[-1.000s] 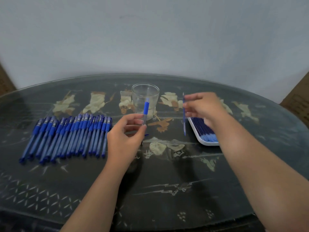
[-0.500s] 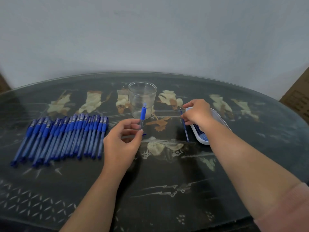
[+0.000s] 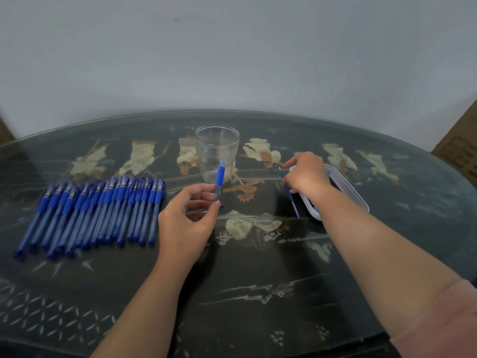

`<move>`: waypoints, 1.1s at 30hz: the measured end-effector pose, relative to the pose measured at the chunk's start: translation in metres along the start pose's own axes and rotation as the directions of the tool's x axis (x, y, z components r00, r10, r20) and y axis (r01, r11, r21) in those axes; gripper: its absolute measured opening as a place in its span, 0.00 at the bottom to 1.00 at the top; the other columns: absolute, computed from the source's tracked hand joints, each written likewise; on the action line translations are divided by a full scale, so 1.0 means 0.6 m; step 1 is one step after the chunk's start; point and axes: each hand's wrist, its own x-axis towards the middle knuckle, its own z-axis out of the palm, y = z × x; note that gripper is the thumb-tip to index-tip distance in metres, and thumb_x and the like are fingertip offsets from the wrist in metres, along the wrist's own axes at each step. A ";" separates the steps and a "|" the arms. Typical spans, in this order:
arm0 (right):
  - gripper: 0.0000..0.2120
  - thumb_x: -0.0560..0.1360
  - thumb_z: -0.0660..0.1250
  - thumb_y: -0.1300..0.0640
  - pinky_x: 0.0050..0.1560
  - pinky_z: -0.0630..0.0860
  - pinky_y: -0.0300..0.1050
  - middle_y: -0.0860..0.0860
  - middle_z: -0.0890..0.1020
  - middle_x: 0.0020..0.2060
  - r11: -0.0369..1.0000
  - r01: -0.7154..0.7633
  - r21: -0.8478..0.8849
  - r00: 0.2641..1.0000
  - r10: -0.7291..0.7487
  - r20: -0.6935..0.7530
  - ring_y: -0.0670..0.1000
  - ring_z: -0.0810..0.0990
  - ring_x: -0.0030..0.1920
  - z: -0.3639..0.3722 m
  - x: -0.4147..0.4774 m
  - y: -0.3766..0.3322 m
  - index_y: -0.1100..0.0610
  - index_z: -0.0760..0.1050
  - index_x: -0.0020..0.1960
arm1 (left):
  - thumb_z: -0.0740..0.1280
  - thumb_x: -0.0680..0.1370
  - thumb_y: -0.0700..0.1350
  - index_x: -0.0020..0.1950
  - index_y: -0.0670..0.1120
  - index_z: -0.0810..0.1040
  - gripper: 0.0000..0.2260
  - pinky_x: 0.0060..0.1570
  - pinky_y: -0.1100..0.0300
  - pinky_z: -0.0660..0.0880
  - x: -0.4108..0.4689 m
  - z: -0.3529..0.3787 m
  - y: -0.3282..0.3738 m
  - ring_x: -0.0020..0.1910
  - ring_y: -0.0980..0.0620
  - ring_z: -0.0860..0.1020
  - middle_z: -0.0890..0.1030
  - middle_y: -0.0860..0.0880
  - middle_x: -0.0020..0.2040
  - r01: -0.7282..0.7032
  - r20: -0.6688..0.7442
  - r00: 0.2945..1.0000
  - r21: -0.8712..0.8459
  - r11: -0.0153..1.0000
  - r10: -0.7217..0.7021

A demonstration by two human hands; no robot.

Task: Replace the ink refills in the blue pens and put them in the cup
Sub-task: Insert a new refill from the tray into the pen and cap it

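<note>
Where the near edge of the dark, painted bench (image 3: 245,285) curves toward the person, two bare forearms reach out over it, the right one coming out of a pink sleeve (image 3: 444,329). The left hand (image 3: 188,220) hovers a little above the middle of the bench, thumb and fingers curled in a pinch around the lower end of a blue pen (image 3: 220,180), which stands almost upright with its blue grip end on top. A thin blue sliver pokes out sideways under the thumb; I cannot tell what it is. To the left of that hand a long row of pens (image 3: 95,213) lies side by side on the bench, touching one another, grip ends pointing away from the person. Further off and to the right, the right hand (image 3: 307,177) has its fingers curled, pinching a thin refill (image 3: 294,205) that slants down just beside the left edge of a shallow white tray (image 3: 360,200). The hand covers part of the tray, and dark blue refills (image 3: 332,180) show inside it. Beyond the upright pen, a clear cup (image 3: 216,151) stands on the bench between the two hands, with nothing in it. A plain pale wall (image 3: 232,60) rises behind.
</note>
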 end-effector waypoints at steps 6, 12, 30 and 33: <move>0.15 0.72 0.64 0.72 0.47 0.80 0.49 0.58 0.82 0.52 0.975 0.059 -0.212 0.997 -0.066 -0.027 0.59 0.82 0.49 0.005 -0.006 -0.005 0.62 0.80 0.56 | 0.72 0.73 0.33 0.52 0.52 0.80 0.15 0.43 0.70 0.76 0.001 0.001 -0.002 0.45 0.58 0.81 0.82 0.53 0.46 -0.008 0.008 1.000 0.006 1.000 0.008; 0.13 0.74 0.64 0.71 0.48 0.80 0.49 0.57 0.81 0.52 0.952 0.095 -0.292 0.995 -0.103 -0.009 0.59 0.81 0.50 0.023 -0.003 -0.006 0.61 0.79 0.55 | 0.72 0.73 0.33 0.52 0.50 0.81 0.14 0.43 0.70 0.77 0.001 0.001 -0.004 0.44 0.57 0.81 0.82 0.52 0.45 -0.010 0.003 1.000 -0.004 1.000 0.010; 0.12 0.74 0.68 0.67 0.50 0.81 0.52 0.56 0.82 0.53 0.965 0.113 -0.237 0.992 -0.123 -0.026 0.59 0.82 0.49 0.019 -0.005 -0.001 0.58 0.81 0.55 | 0.72 0.73 0.33 0.52 0.52 0.80 0.15 0.44 0.69 0.77 0.000 -0.002 -0.002 0.45 0.58 0.81 0.82 0.52 0.46 0.003 0.020 1.000 0.001 1.000 -0.003; 0.08 0.74 0.73 0.63 0.49 0.82 0.54 0.55 0.83 0.55 0.996 0.062 -0.064 0.998 -0.061 0.023 0.58 0.84 0.43 0.008 -0.010 -0.004 0.55 0.82 0.52 | 0.72 0.73 0.33 0.52 0.51 0.80 0.15 0.44 0.69 0.77 -0.001 -0.002 -0.003 0.45 0.57 0.81 0.82 0.51 0.46 -0.003 0.018 1.000 0.003 1.000 0.003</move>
